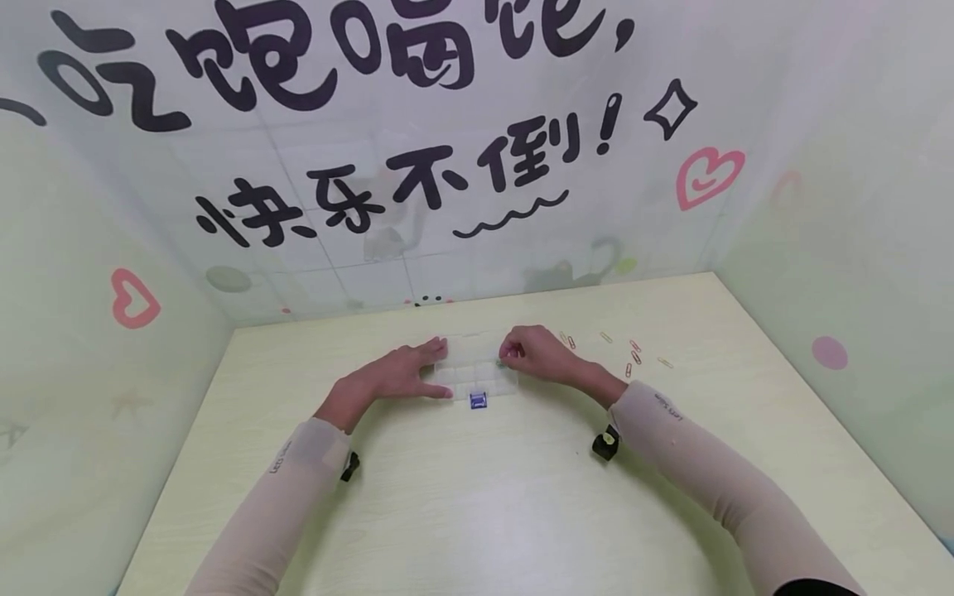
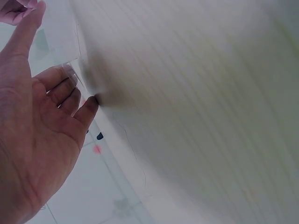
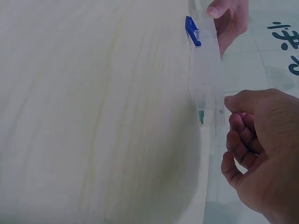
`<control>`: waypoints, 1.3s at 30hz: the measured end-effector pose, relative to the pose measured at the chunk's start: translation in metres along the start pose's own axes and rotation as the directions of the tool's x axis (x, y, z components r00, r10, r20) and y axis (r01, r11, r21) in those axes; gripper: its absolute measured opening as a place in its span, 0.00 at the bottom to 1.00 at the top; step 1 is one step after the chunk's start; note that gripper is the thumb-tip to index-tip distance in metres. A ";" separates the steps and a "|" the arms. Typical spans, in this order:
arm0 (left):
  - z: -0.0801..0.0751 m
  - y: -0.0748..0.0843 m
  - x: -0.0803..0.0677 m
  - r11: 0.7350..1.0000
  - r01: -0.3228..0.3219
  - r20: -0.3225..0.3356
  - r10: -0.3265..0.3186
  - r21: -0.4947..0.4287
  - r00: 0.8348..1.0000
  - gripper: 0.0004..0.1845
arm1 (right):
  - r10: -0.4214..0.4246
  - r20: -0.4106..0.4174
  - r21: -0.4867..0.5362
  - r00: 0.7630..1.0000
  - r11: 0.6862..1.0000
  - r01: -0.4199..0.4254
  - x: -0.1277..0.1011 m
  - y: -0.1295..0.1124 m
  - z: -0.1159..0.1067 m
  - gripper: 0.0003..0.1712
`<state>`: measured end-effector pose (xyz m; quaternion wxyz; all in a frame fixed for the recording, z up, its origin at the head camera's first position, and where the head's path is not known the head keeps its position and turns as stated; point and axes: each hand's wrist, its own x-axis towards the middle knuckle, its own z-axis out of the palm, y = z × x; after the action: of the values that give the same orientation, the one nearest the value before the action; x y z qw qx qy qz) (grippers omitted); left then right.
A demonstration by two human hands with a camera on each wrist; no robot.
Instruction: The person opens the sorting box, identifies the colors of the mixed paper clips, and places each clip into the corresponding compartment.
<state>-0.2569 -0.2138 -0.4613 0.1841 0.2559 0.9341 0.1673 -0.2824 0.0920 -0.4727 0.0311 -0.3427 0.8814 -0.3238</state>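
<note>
At table (image 1: 477, 497) centre: clear compartment box (image 1: 477, 372), long axis left-right, between both hands. Left hand (image 1: 406, 374) flat, fingers straight, steadying left end. Right hand (image 1: 532, 354) curled, pinching right end. Paper clips (image 1: 633, 358) scattered right, nearer right hand.

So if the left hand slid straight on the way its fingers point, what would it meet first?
The clear compartment box: the left hand already has straight fingertips at its left edge, so it would push the box toward the right hand.
</note>
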 end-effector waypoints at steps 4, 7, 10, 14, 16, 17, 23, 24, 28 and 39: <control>0.000 -0.001 0.001 1.000 0.004 -0.001 -0.004 -0.003 1.000 0.57 | -0.008 -0.016 -0.011 1.000 1.000 0.008 0.000 0.001 0.000 0.03; 0.001 -0.003 0.001 1.000 0.008 -0.006 -0.008 -0.002 1.000 0.57 | -0.019 -0.023 -0.027 1.000 0.999 0.018 -0.002 0.000 -0.002 0.03; 0.001 -0.003 0.001 1.000 0.006 -0.010 -0.006 -0.004 1.000 0.57 | -0.024 -0.027 -0.041 0.999 0.999 0.023 -0.005 0.000 -0.005 0.04; 0.002 -0.004 0.002 1.000 0.006 -0.010 -0.006 -0.005 1.000 0.57 | -0.015 -0.025 -0.047 1.000 0.999 0.014 -0.008 0.000 -0.012 0.05; 0.002 -0.004 0.002 1.000 0.002 -0.012 -0.002 0.001 1.000 0.58 | -0.003 -0.026 -0.047 1.000 0.999 0.002 -0.010 0.002 -0.015 0.05; 0.002 -0.005 0.003 1.000 0.000 -0.014 0.000 0.004 1.000 0.58 | 0.001 -0.028 -0.049 1.000 0.999 -0.002 -0.011 0.003 -0.017 0.06; 0.000 -0.004 0.004 1.000 0.000 -0.011 0.000 0.007 1.000 0.57 | 0.007 -0.035 -0.051 0.999 0.999 -0.008 -0.020 0.009 -0.031 0.06; 0.000 -0.003 0.003 1.000 0.002 -0.010 -0.002 0.008 1.000 0.57 | 0.004 -0.035 -0.052 0.999 0.999 -0.006 -0.022 0.010 -0.033 0.06; 0.000 -0.003 0.003 1.000 0.005 -0.008 -0.005 0.011 1.000 0.57 | 0.002 -0.035 -0.057 0.999 0.998 -0.004 -0.029 0.015 -0.041 0.06; 0.002 -0.003 0.003 1.000 0.006 -0.011 -0.006 0.006 1.000 0.57 | 0.028 -0.040 -0.043 0.999 0.999 -0.030 -0.047 0.029 -0.060 0.07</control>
<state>-0.2598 -0.2135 -0.4652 0.1785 0.2529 0.9364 0.1655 -0.2804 0.1703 -0.4510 0.0110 -0.3241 0.8935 -0.3107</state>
